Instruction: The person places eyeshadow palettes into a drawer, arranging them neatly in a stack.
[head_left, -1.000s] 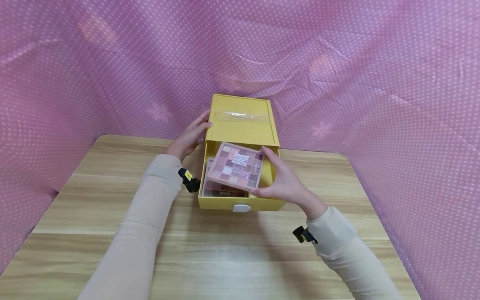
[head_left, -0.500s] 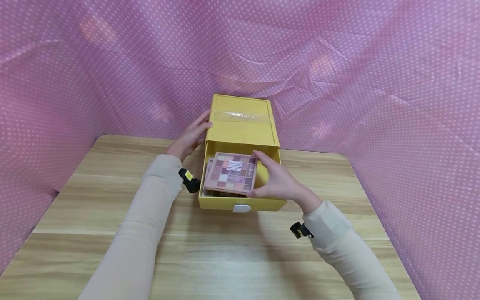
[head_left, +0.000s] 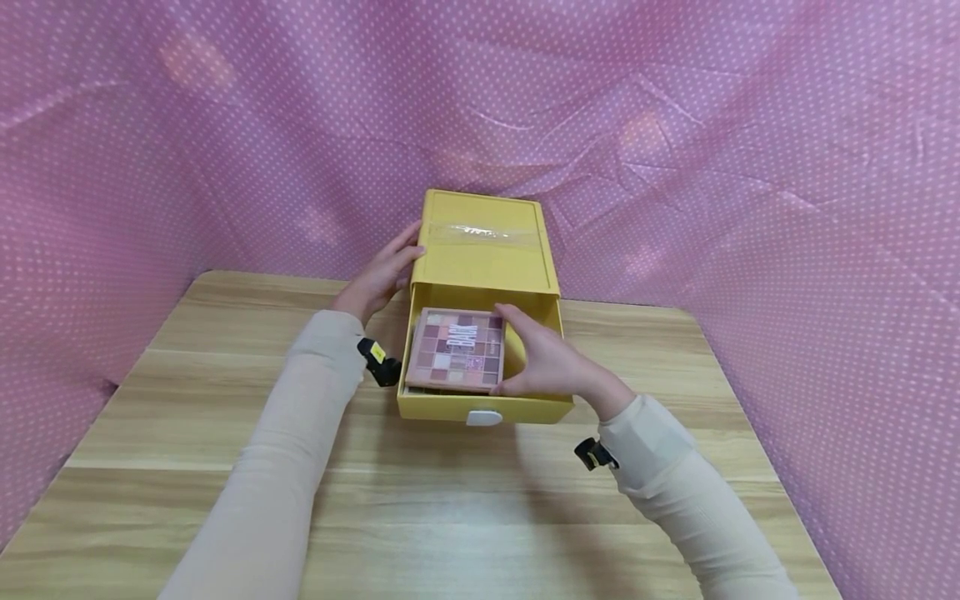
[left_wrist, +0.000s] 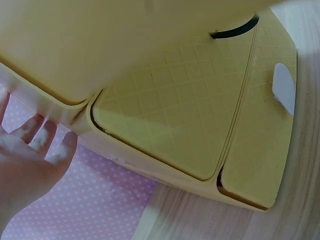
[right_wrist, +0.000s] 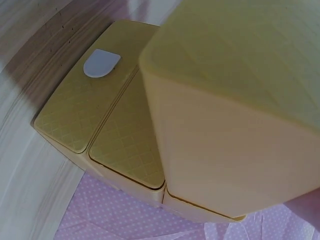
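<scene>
A yellow drawer cabinet (head_left: 480, 262) has its top drawer (head_left: 438, 407) pulled out, with a white knob (head_left: 483, 417) in front. Inside, toward the left, an eyeshadow palette (head_left: 456, 350) with "BACK" on its lid lies over other palettes, mostly hidden beneath it. My right hand (head_left: 553, 363) pinches the palette's right side, thumb near the front corner and fingers at the back corner. The left hand (head_left: 382, 275) rests against the cabinet's left side; the left wrist view shows its fingers (left_wrist: 42, 136) extended along that side.
Lower drawers (left_wrist: 165, 115) with a quilted pattern show in both wrist views. Another white knob (right_wrist: 101, 63) sits on the lowest front. The cabinet stands on a wooden table (head_left: 450, 517), before a pink dotted cloth (head_left: 720, 183).
The right hand has moved the palette left and down, from tilted above the drawer to nearly flat over the other palettes. The left hand has not moved.
</scene>
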